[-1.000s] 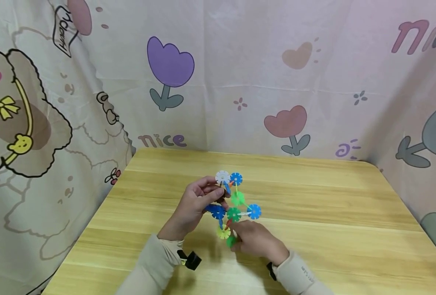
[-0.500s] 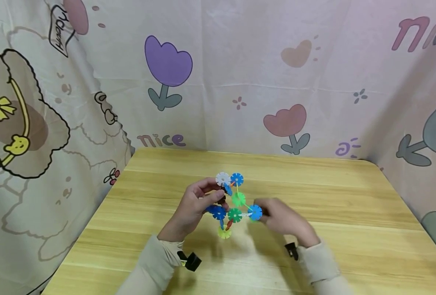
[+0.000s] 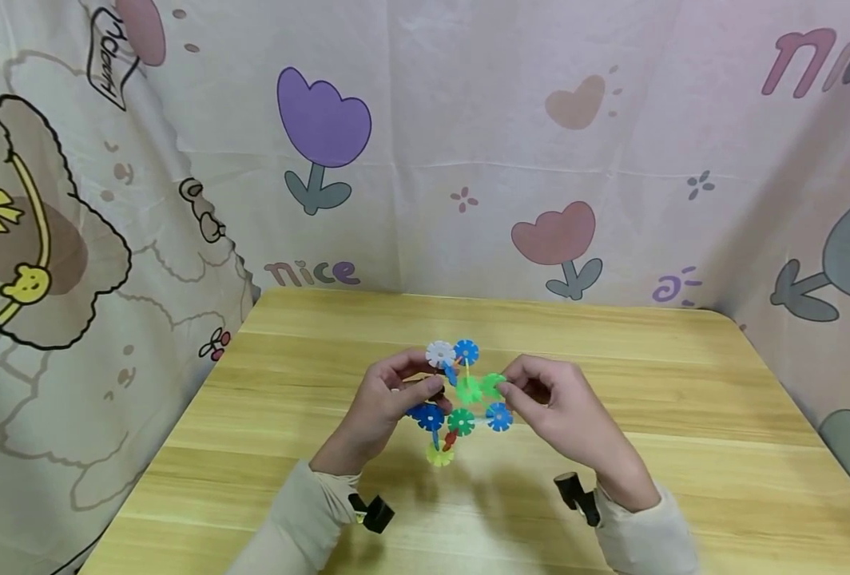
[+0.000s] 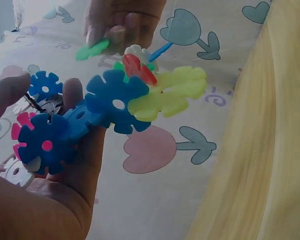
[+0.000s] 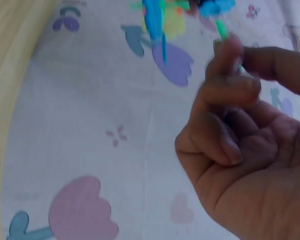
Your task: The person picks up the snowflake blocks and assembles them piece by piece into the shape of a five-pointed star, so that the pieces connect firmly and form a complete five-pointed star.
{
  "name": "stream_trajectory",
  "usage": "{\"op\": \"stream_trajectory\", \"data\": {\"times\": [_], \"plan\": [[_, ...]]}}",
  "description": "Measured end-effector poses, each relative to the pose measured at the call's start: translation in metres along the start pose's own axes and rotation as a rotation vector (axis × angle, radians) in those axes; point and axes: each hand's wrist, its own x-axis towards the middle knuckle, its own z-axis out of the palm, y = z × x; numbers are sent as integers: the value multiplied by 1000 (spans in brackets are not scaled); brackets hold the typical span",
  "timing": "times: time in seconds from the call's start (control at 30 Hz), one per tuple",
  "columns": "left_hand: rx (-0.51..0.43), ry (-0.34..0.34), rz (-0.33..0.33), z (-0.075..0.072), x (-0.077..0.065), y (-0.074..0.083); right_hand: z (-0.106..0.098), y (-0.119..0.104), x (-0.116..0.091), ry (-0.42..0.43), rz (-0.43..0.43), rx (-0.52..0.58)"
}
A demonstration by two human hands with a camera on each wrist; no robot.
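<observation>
My left hand (image 3: 385,407) grips a structure of interlocking notched plastic discs above the table. It includes a white disc (image 3: 440,354), a dark green disc (image 3: 461,422), a yellow disc (image 4: 170,92) and several blue ones, such as the blue disc (image 4: 117,101) in the left wrist view. Between thumb and forefinger, my right hand (image 3: 572,411) pinches a loose-looking bright green disc (image 3: 494,386). In the head view it sits right beside the structure's light green disc (image 3: 469,390). The right wrist view catches only a sliver of that pinched disc (image 5: 222,30), its remainder behind the fingers.
Under both hands lies a light wooden table (image 3: 684,447). A patterned cloth (image 3: 425,144) with printed flowers hangs behind its far edge and along the sides. Small black cameras (image 3: 378,513) are strapped to both wrists.
From below the structure, my right hand has swung right and then up with the green disc, bringing it next to the light green one. The left hand has stayed nearly still.
</observation>
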Motion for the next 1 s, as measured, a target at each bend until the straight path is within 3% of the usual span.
{"op": "stream_trajectory", "data": {"times": [0.13, 0.57, 1.0], "plan": [[8, 7, -30, 2, 0, -1, 10, 1, 3, -7, 7, 36], [3, 20, -32, 8, -1, -4, 24, -1, 5, -29, 74, 81], [25, 146, 18, 20, -3, -11, 29, -4, 2, 14, 58, 100]]}}
